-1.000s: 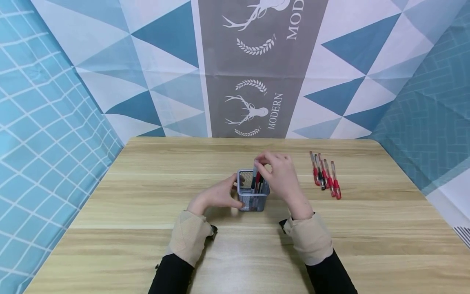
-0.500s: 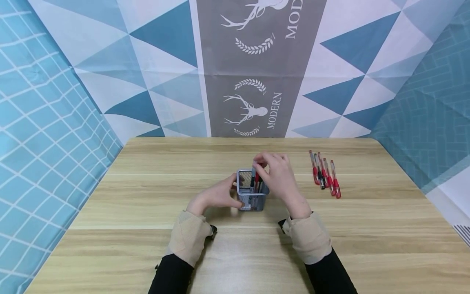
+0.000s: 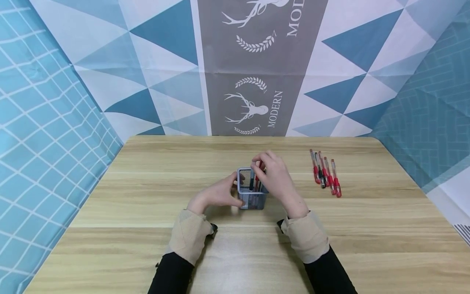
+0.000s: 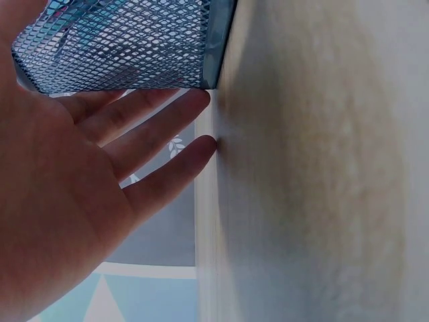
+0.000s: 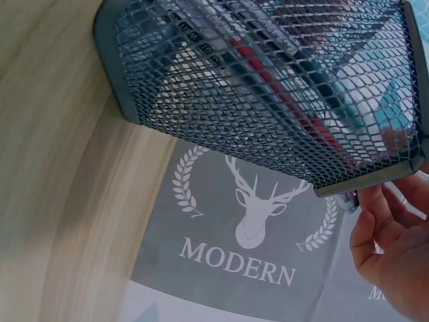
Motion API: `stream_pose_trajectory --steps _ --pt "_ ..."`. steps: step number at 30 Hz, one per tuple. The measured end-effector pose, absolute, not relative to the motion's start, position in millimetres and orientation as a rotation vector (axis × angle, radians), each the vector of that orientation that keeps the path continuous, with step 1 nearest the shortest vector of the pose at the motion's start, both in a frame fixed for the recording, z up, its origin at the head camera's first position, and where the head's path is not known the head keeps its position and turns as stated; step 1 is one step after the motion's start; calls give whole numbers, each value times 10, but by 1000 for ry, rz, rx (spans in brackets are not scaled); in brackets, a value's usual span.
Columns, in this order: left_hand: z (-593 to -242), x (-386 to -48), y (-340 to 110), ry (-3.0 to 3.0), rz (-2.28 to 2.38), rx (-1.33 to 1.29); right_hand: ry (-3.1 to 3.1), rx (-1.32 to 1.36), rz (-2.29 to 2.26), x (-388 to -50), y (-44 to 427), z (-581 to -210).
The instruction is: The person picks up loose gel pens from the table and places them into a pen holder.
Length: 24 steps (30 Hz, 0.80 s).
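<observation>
A grey metal mesh pen holder (image 3: pixel 251 201) stands upright on the wooden table, with several pens inside. My left hand (image 3: pixel 216 193) holds it from the left, thumb at the near side and fingers round the far side; in the left wrist view, the fingers lie along the mesh wall. Over the opening, my right hand (image 3: pixel 274 176) pinches the top of a pen (image 3: pixel 251 180) with a dark body. Beside that pen stands a red pen (image 3: pixel 257 179). Through the mesh in the right wrist view, pens lean towards the rim, where the right fingers (image 5: pixel 377 221) are partly hidden.
Several loose gel pens (image 3: pixel 325 173), most with red caps and one black, lie in a row at the right back of the table (image 3: pixel 165 163). Patterned cloth hangs behind the table and at both sides.
My right hand has shifted slightly to the left over the holder, and a red pen top now shows between its fingers. The left hand and the holder stay in place.
</observation>
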<state>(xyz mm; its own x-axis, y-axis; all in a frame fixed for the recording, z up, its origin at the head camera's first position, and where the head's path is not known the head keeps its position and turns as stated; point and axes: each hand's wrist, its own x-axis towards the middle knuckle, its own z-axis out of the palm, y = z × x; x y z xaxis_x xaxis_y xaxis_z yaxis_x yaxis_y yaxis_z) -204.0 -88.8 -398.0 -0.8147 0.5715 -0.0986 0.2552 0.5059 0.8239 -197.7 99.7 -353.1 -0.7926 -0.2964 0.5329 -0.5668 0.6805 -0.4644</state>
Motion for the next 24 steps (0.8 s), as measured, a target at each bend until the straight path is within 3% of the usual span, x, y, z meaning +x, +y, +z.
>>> stream_pose_trajectory --steps 16,24 --pt "-3993 -2057 -892 2383 1226 704 -2514 648 824 -2015 1057 -3562" --pt "-3977 -2042 -887 2393 1205 673 -2513 335 981 -2030 1196 -3518"
